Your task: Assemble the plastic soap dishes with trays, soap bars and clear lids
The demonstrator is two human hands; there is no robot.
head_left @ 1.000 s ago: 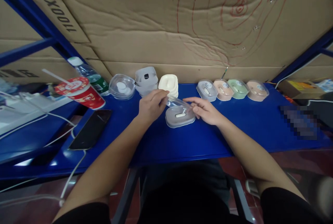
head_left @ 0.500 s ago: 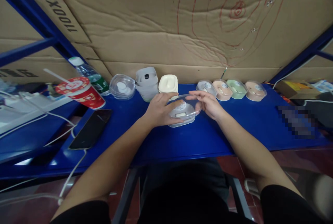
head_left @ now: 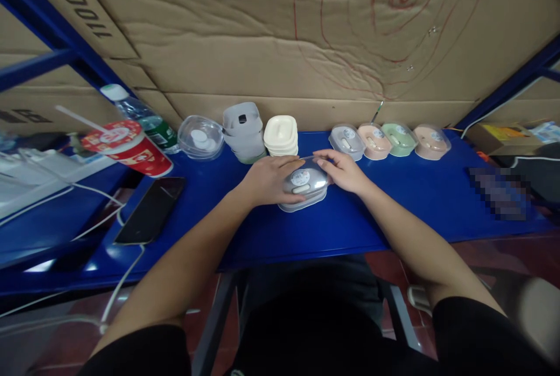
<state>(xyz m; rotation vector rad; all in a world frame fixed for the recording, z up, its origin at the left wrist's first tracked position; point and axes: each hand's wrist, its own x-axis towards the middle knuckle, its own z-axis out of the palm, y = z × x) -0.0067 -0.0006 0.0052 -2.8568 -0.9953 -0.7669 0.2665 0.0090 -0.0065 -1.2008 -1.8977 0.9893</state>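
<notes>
Both my hands are around a clear plastic lid point(head_left: 315, 176) with a round white label, which sits over a pale grey box point(head_left: 301, 206) on the blue table. My left hand point(head_left: 272, 181) grips the lid's left side, fingers over its far edge and thumb along the near side. From the right, my right hand point(head_left: 343, 172) holds the lid's far right edge between thumb and fingers. Through the lid a small whitish oblong piece shows. How fully the lid's rim meets the box is hidden by my hands.
Behind my hands stand stacked cream pieces point(head_left: 280, 134), stacked grey boxes point(head_left: 242, 131) and clear lids point(head_left: 200, 137). Several lidded boxes point(head_left: 375, 141) line the back right. At left are a red cup point(head_left: 135, 151), a bottle point(head_left: 151, 122) and a phone point(head_left: 151, 211).
The lid has come down from a tilted position above the grey box and now lies over it. Both my hands moved down with it, and the view shifted slightly.
</notes>
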